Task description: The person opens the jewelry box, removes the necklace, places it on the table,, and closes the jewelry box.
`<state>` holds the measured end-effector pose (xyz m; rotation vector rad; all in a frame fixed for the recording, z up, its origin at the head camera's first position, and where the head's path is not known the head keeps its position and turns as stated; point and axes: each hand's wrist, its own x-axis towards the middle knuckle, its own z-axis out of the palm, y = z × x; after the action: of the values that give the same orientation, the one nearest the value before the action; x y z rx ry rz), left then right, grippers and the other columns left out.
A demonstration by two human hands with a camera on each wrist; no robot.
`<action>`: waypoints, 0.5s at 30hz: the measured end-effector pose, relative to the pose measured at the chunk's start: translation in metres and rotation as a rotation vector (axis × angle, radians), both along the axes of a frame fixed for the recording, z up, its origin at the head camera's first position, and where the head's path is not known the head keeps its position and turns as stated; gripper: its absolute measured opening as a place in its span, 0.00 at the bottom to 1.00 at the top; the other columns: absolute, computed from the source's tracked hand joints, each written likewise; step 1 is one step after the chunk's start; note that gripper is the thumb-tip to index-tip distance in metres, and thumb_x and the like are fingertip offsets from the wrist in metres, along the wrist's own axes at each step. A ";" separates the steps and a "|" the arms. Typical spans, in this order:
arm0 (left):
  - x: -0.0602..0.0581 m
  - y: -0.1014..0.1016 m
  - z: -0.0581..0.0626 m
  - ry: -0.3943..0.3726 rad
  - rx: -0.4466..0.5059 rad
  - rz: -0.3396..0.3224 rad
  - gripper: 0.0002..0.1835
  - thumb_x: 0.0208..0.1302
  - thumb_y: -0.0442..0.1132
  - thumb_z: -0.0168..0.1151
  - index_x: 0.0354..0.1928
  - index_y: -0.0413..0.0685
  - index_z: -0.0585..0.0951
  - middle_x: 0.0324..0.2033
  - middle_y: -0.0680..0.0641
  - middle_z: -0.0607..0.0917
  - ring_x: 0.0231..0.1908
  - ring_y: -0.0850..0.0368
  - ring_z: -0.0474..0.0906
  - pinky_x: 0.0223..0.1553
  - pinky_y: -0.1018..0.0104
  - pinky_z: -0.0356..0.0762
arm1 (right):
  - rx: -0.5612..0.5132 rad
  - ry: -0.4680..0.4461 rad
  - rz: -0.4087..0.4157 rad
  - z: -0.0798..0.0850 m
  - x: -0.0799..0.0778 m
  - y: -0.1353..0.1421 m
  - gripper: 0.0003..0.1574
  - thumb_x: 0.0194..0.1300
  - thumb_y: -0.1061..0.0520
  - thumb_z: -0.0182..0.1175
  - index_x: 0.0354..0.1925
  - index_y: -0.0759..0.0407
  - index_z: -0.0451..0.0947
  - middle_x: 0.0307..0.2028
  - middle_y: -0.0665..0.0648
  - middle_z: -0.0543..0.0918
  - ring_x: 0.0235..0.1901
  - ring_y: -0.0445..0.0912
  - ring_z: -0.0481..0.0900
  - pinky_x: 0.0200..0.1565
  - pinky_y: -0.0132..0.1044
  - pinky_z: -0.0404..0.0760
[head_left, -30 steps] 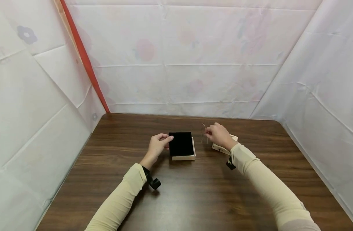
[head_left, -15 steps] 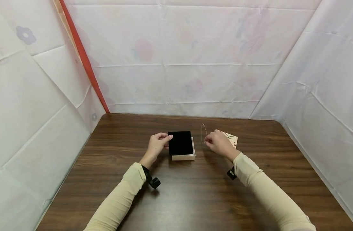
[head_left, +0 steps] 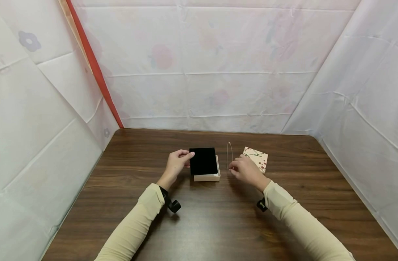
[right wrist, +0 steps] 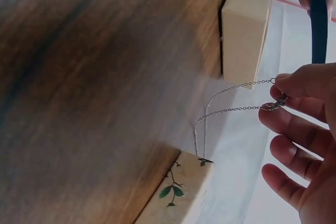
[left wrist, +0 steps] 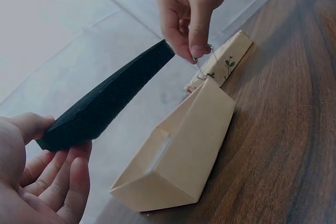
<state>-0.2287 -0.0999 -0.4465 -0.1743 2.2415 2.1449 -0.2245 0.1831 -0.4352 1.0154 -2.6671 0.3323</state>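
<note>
A black velvety pad (head_left: 202, 161) is pinched by its left edge between the thumb and fingers of my left hand (head_left: 175, 167). The left wrist view shows this pad raised over the open cream box (left wrist: 181, 161), whose inside holds something white. To the right of the box, my right hand (head_left: 248, 172) pinches the clasp end of a thin silver jewellery chain (right wrist: 231, 110) between thumb and index finger. Its two strands droop from the fingertips, and in the head view the far loop stretches away from the hand.
A cream lid (head_left: 259, 156) with green stems and red blossoms lies just right of my right hand on the brown wood table (head_left: 218, 224). White patterned sheets (head_left: 199, 94) wall off the back and both sides. A red strip (head_left: 94, 65) runs down the left corner.
My right hand has come nearer to me with the chain, uncovering the flowered lid. The black pad has risen slightly in my left hand, which is nearly still.
</note>
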 end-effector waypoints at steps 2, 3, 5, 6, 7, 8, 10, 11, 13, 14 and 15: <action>0.000 0.000 0.000 0.000 0.002 -0.001 0.17 0.62 0.45 0.68 0.44 0.37 0.82 0.27 0.55 0.84 0.23 0.64 0.80 0.41 0.49 0.83 | 0.002 -0.002 0.002 -0.002 0.002 0.000 0.02 0.56 0.59 0.68 0.29 0.57 0.87 0.27 0.51 0.85 0.26 0.44 0.70 0.31 0.37 0.69; 0.000 0.000 0.000 0.001 0.002 -0.002 0.17 0.62 0.44 0.68 0.44 0.37 0.82 0.27 0.55 0.84 0.23 0.64 0.80 0.41 0.49 0.83 | 0.002 -0.003 0.006 -0.003 0.003 0.000 0.02 0.55 0.60 0.68 0.29 0.57 0.86 0.27 0.51 0.85 0.26 0.44 0.70 0.31 0.37 0.69; 0.001 0.001 0.001 0.002 0.001 -0.002 0.17 0.62 0.44 0.68 0.44 0.37 0.82 0.27 0.55 0.84 0.23 0.63 0.80 0.41 0.49 0.83 | 0.011 0.000 0.010 -0.005 0.005 0.001 0.01 0.54 0.60 0.69 0.29 0.56 0.86 0.27 0.51 0.84 0.27 0.44 0.71 0.32 0.37 0.70; 0.001 0.001 0.001 0.000 0.001 -0.002 0.17 0.62 0.44 0.68 0.44 0.37 0.82 0.27 0.55 0.84 0.22 0.63 0.80 0.41 0.49 0.83 | 0.013 0.004 0.012 -0.006 0.006 0.001 0.02 0.53 0.60 0.69 0.29 0.56 0.86 0.27 0.51 0.85 0.27 0.45 0.71 0.32 0.38 0.70; 0.001 0.001 0.001 -0.001 0.000 -0.002 0.16 0.62 0.44 0.68 0.44 0.37 0.82 0.27 0.55 0.84 0.22 0.63 0.80 0.41 0.50 0.83 | 0.014 0.011 0.013 -0.007 0.007 0.001 0.02 0.52 0.60 0.69 0.29 0.55 0.86 0.27 0.51 0.85 0.26 0.45 0.71 0.32 0.38 0.71; 0.002 0.001 0.001 -0.002 0.000 -0.002 0.16 0.62 0.44 0.68 0.43 0.38 0.83 0.27 0.55 0.84 0.22 0.63 0.80 0.41 0.49 0.83 | 0.014 0.017 0.013 -0.007 0.008 0.001 0.03 0.52 0.60 0.70 0.29 0.55 0.86 0.27 0.51 0.85 0.27 0.45 0.72 0.32 0.38 0.71; 0.002 0.001 0.001 -0.006 -0.003 -0.003 0.16 0.62 0.44 0.68 0.43 0.38 0.83 0.27 0.55 0.84 0.23 0.63 0.80 0.41 0.49 0.83 | 0.011 0.023 0.008 -0.009 0.010 0.001 0.03 0.51 0.60 0.70 0.29 0.54 0.86 0.27 0.50 0.84 0.26 0.45 0.71 0.32 0.38 0.71; 0.003 0.001 0.001 -0.008 -0.003 -0.004 0.16 0.62 0.45 0.68 0.43 0.38 0.83 0.27 0.54 0.84 0.23 0.63 0.80 0.42 0.49 0.83 | 0.008 0.022 0.008 -0.010 0.011 0.001 0.03 0.51 0.61 0.69 0.29 0.55 0.86 0.27 0.51 0.84 0.26 0.45 0.71 0.32 0.39 0.71; 0.003 0.000 0.001 -0.012 -0.005 -0.007 0.16 0.62 0.45 0.67 0.44 0.39 0.83 0.28 0.54 0.84 0.23 0.63 0.80 0.42 0.48 0.83 | 0.013 0.017 0.007 -0.012 0.013 0.002 0.03 0.51 0.61 0.70 0.29 0.55 0.86 0.26 0.51 0.84 0.26 0.45 0.71 0.32 0.38 0.71; 0.003 0.000 0.001 -0.014 -0.005 -0.008 0.16 0.62 0.45 0.67 0.44 0.39 0.83 0.29 0.54 0.84 0.23 0.63 0.80 0.43 0.48 0.83 | 0.020 0.011 0.006 -0.013 0.014 0.002 0.03 0.52 0.60 0.69 0.29 0.55 0.85 0.26 0.51 0.84 0.27 0.44 0.71 0.32 0.37 0.71; 0.003 0.000 0.002 -0.016 -0.005 -0.009 0.16 0.63 0.45 0.67 0.44 0.39 0.83 0.29 0.53 0.85 0.24 0.63 0.80 0.43 0.47 0.82 | 0.027 0.006 0.008 -0.014 0.015 0.002 0.02 0.52 0.60 0.69 0.28 0.56 0.85 0.26 0.51 0.83 0.27 0.44 0.71 0.32 0.37 0.71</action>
<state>-0.2252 -0.0994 -0.4449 -0.1800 2.2348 2.1266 -0.2095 0.1853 -0.4494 1.0329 -2.6702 0.2958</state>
